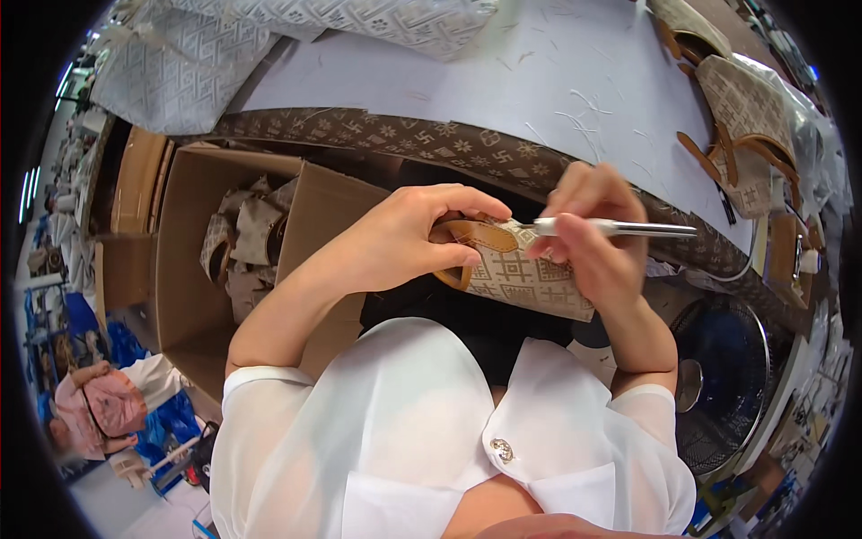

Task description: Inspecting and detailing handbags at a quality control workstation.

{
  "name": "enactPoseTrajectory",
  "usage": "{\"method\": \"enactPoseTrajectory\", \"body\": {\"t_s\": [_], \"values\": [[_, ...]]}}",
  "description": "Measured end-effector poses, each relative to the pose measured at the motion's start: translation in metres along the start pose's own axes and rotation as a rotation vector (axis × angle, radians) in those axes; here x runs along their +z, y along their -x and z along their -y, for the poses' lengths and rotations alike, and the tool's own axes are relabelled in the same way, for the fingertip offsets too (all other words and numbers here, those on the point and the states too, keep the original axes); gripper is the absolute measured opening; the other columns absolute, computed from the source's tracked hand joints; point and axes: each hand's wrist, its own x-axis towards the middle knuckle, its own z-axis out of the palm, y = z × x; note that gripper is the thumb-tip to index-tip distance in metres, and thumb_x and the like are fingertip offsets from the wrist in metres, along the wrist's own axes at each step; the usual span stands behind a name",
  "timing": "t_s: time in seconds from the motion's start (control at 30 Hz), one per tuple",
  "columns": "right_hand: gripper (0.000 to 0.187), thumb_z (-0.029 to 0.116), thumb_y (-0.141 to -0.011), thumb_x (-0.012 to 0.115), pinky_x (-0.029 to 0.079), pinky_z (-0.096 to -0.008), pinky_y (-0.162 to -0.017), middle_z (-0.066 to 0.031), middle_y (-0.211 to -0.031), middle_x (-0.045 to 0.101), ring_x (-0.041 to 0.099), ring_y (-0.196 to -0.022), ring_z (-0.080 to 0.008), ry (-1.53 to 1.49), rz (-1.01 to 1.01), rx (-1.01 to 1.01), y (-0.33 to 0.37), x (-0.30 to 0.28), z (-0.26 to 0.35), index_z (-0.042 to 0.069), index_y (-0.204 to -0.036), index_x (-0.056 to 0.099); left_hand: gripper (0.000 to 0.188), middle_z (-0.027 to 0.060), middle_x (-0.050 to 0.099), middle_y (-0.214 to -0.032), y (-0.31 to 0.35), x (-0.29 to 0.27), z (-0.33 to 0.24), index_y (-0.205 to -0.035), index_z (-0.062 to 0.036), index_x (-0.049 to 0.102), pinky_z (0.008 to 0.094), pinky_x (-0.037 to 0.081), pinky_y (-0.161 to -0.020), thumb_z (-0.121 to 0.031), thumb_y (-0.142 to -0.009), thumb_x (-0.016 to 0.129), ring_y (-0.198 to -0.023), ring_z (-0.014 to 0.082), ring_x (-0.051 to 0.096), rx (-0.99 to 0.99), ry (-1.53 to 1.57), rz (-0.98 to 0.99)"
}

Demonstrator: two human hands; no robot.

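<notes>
A small beige patterned fabric bag with brown leather trim is held over my lap, in front of the table's edge. My left hand pinches it at its trimmed end, thumb and fingers on either side of the leather. In my right hand is a slim pen-like tool with a white and silver barrel. Its tip meets the bag's upper edge beside the trim, near my left fingertips. The lower fingers of my right hand also rest against the fabric. The tool's exact kind cannot be made out.
A white-topped table with loose threads lies ahead. More beige bags with brown straps sit at its right. On my left stands an open cardboard box holding similar pieces. A fan is at my right; another person is far left.
</notes>
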Motion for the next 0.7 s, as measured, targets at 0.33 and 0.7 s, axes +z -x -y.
{"method": "enactPoseTrajectory", "body": {"t_s": [0.33,0.7], "values": [[0.013,-0.002,-0.086,0.066,0.043,-0.019,-0.056,-0.01,-0.082,0.058,0.054,-0.062,-0.0075,0.272,0.059,0.17,-0.005,0.001,-0.021,0.001,-0.082,0.054,0.023,0.0006,0.059,-0.088,0.0,-0.022,0.006,-0.093,-0.0064,0.066,0.0283,0.043,-0.072,-0.012,-0.072,0.072,-0.086,0.0171,0.056,0.804,-1.108,-0.238],[0.017,-0.006,-0.08,0.072,0.043,-0.0211,-0.055,-0.0067,-0.081,0.057,0.054,-0.065,-0.0091,0.51,0.099,0.003,-0.004,0.0,-0.029,0.001,-0.081,0.056,0.015,0.002,0.058,-0.08,-0.012,-0.021,0.015,-0.086,-0.0062,0.064,0.0297,0.044,-0.065,-0.012,-0.075,0.071,-0.075,0.018,0.056,0.805,-0.881,-0.271]]}}
